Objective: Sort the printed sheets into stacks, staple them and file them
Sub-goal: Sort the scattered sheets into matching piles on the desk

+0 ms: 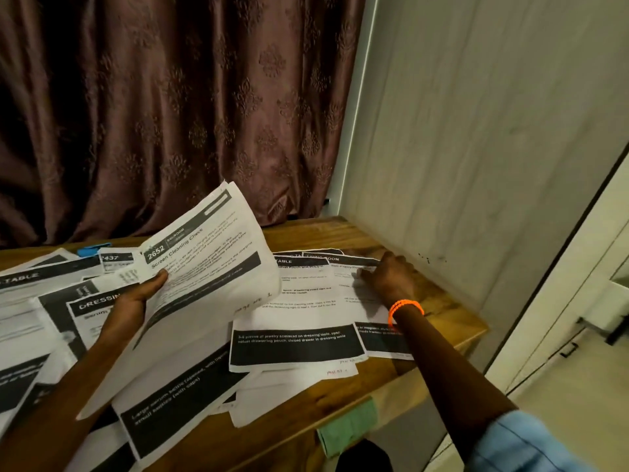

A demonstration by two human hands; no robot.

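Note:
My left hand holds up a bundle of printed sheets, thumb on top; the top page reads "2652 Screen Cleaning Check". My right hand, with an orange bracelet on the wrist, rests fingers-down on the top of a sheet lying at the right end of the wooden table. Whether it pinches that sheet I cannot tell. More printed sheets with black header bars lie spread over the table: a small overlapping pile at the right, loose sheets at the left.
A brown patterned curtain hangs behind the table. A pale wall panel closes the right side. A blue object peeks out behind the left papers. A green cloth hangs at the table's front edge.

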